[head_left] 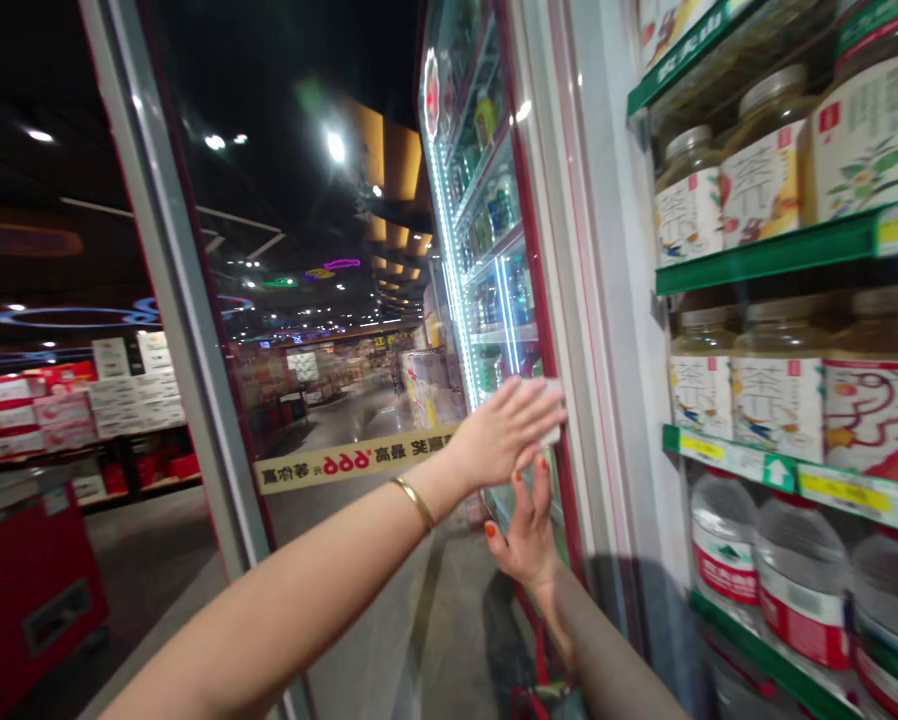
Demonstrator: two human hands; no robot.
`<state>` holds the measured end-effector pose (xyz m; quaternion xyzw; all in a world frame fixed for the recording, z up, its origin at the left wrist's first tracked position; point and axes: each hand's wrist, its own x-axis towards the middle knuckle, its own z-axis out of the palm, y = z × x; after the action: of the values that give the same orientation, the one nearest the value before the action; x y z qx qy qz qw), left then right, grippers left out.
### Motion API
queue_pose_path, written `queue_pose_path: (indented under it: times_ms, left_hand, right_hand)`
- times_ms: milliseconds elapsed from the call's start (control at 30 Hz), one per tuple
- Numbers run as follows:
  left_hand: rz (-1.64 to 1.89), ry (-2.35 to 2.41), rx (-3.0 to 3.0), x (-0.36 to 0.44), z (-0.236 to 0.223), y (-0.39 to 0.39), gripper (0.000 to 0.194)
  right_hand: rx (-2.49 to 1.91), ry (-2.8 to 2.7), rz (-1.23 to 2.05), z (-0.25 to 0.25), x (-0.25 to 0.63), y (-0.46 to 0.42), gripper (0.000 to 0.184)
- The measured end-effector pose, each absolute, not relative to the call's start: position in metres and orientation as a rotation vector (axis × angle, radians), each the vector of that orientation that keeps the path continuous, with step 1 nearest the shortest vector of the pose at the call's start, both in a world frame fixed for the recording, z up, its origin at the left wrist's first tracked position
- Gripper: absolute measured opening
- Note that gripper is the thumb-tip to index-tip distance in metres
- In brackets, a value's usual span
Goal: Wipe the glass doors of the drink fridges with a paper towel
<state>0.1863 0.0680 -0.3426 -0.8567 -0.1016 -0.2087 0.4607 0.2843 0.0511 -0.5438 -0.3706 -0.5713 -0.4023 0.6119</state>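
Note:
In the head view my left hand (510,425) reaches across with fingers stretched and lying flat, near the red-edged side of a glass door (329,560). A gold bangle (413,503) circles that wrist. Part of a small white piece (552,436) shows at the fingertips, mostly covered by the hand; its kind cannot be made out. Just below, my right hand (528,530) is raised against the glass with its fingers apart and orange nails showing. Its upper fingertips come close to my left hand; whether they touch is unclear.
At right, shelves (771,250) with green edges carry bottled drinks (764,170) and large water bottles (801,580). A metal door frame (171,290) slants at left. Through the glass show a lit drinks cooler (494,230), stacked boxes (134,395) and a red cabinet (36,600).

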Motion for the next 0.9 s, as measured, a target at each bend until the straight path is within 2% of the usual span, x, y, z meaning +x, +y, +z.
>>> queue_pose_path:
  times_ms: [67,133,300,467,567,633,767,900]
  left_hand:
    - [-0.365,-0.11,-2.15,0.189,-0.384,0.067,0.07]
    - [-0.387,-0.112,-2.159,0.188,-0.408,0.066,0.075]
    - [-0.623,-0.346,-2.128,0.143,-0.405,0.054,0.086]
    - [-0.998,-0.846,-1.731,0.01,-0.42,0.023,0.082]
    - [-1.057,-0.935,-1.578,-0.042,-0.436,0.006,0.085]
    - [-1.038,-0.936,-1.565,-0.051,-0.44,-0.003,0.085]
    - [-1.059,-0.916,-1.631,-0.052,-0.445,-0.023,0.085]
    - [-1.087,-1.023,-1.599,-0.072,-0.469,-0.041,0.084]
  right_hand:
    - [-0.911,-1.246,-0.823,-0.538,0.285,0.04,0.083]
    - [-0.949,-1.222,-0.71,-0.533,0.285,0.032,0.082]
    - [-0.989,-1.453,-0.673,-0.516,0.29,0.039,0.078]
    - [-1.229,-1.349,-0.748,-0.474,0.298,0.05,0.085]
    - [-1.133,-1.211,-0.814,-0.457,0.254,0.04,0.09]
    - [-0.95,-1.385,-0.949,-0.461,0.214,0.026,0.089]
    - [-0.689,-1.683,-1.135,-0.483,0.201,0.004,0.067]
    - [-0.948,-1.357,-0.98,-0.474,0.256,0.013,0.081]
